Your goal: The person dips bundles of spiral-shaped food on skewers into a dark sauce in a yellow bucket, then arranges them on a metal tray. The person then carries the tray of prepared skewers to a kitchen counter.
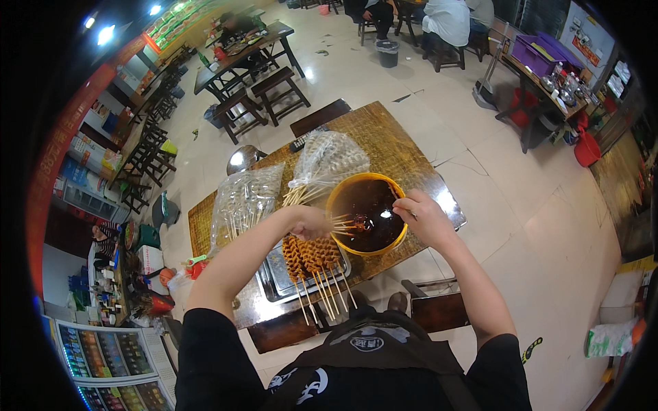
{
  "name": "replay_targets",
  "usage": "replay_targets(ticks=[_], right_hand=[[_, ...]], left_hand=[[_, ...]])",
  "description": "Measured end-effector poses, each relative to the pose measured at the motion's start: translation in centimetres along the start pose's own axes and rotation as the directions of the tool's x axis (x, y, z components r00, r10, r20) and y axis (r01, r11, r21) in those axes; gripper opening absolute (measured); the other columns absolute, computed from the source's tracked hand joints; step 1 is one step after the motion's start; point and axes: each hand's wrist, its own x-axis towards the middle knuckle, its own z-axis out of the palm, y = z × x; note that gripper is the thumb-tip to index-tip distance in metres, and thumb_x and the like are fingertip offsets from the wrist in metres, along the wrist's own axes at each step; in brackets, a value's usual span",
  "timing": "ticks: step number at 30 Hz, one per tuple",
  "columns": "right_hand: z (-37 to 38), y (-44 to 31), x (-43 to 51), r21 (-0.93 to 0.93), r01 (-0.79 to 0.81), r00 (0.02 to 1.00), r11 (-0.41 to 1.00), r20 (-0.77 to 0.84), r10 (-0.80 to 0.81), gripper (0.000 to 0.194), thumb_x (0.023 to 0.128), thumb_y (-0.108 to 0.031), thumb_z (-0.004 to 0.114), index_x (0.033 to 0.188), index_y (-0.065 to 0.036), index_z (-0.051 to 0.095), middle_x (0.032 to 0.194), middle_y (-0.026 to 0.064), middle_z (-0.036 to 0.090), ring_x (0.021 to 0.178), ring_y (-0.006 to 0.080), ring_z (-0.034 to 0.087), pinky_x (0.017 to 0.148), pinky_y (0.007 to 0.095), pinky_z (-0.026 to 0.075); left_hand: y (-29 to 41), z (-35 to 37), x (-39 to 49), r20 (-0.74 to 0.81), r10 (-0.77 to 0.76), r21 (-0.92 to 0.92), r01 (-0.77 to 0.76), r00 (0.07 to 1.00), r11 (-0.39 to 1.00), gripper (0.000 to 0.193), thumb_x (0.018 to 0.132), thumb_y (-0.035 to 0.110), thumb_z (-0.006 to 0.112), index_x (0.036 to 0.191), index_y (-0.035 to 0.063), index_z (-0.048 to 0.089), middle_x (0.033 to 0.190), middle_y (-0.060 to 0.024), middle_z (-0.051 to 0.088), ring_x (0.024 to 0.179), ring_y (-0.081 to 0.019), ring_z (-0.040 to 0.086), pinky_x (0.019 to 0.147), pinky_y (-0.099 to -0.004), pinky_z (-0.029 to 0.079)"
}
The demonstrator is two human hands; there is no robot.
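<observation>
A yellow bucket (336, 187) of dark brown sauce stands on the wooden table (396, 138). At its left rim my left hand (312, 224), slightly blurred, grips several bamboo skewers (343, 226) whose far ends reach into the sauce. Over the right rim, my right hand (419, 213) is closed on a thin handle that leads into the bucket; what is at its end is hidden. Below my left hand, sauce-coated folded skewers (311, 257) lie on a metal tray (267, 287), sticks towards me. Beyond are two clear plastic bags of pale skewers (334, 154), (247, 198).
A black remote control (303, 141) lies by the far bag. Dark wooden benches (442, 312) and a round stool (244, 158) stand close around the table. Another table (282, 31) with stools is further off, and people sit at the back.
</observation>
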Motion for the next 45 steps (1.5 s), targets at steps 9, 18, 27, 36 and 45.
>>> replay_targets(ticks=[9,18,27,36,45], right_hand=[[2.4,1.2,-1.0,-0.089,0.052,0.998,0.995,0.049,-0.048,0.011,0.085,-0.016,0.064,0.086,-0.005,0.064,0.080,0.0112,0.055,0.082,0.0290,0.059,0.071,0.0387,0.049],[3.9,2.7,-3.1,0.224,-0.472,0.852,0.853,-0.135,0.506,0.026,0.092,-0.021,0.058,0.087,0.004,0.062,0.084,0.0190,0.063,0.076,0.0360,0.060,0.069,0.0391,0.048],[7.7,2.1,-9.0,0.690,-0.651,0.501,0.316,0.078,0.862,0.035,0.097,-0.031,0.052,0.109,0.002,0.050,0.079,0.0094,0.063,0.063,0.0135,0.059,0.056,0.0269,0.047],[10.0,-10.3,-7.3,0.711,-0.676,0.608,-0.193,0.686,0.399,0.036,0.102,-0.032,0.041,0.113,-0.001,0.056,0.094,0.0064,0.064,0.084,0.0127,0.060,0.078,0.0268,0.050],[9.4,-14.3,-3.9,0.753,-0.430,0.676,-0.498,0.634,0.375,0.028,0.102,-0.029,0.040,0.105,-0.006,0.056,0.087,0.0011,0.058,0.077,0.0107,0.056,0.076,0.0282,0.048]], left_hand=[[0.2,1.5,-6.7,-0.012,-0.003,-0.255,-0.001,1.000,0.967,0.028,0.101,0.027,0.042,0.093,0.0028,0.054,0.057,0.0093,0.036,0.045,-0.0019,0.029,0.038,-0.0167,0.024],[-1.5,3.7,-9.6,-0.017,0.079,-0.604,-0.073,0.997,0.794,0.021,0.101,0.020,0.041,0.091,0.0031,0.048,0.058,0.0093,0.035,0.044,0.0001,0.029,0.035,-0.0148,0.023],[-3.3,6.8,-10.3,0.028,0.232,-0.822,-0.110,0.972,0.558,0.019,0.100,0.018,0.041,0.088,0.0044,0.047,0.056,0.0092,0.034,0.043,-0.0006,0.030,0.034,-0.0149,0.025],[-3.4,10.0,-10.1,-0.089,0.288,-0.880,-0.211,0.953,0.425,0.014,0.098,0.011,0.041,0.088,0.0022,0.047,0.057,0.0078,0.035,0.043,-0.0015,0.030,0.034,-0.0168,0.023],[-4.5,12.1,-9.3,-0.084,0.430,-0.918,-0.237,0.899,0.318,0.021,0.099,0.014,0.039,0.081,0.0080,0.049,0.056,0.0074,0.036,0.043,-0.0024,0.030,0.036,-0.0173,0.025]])
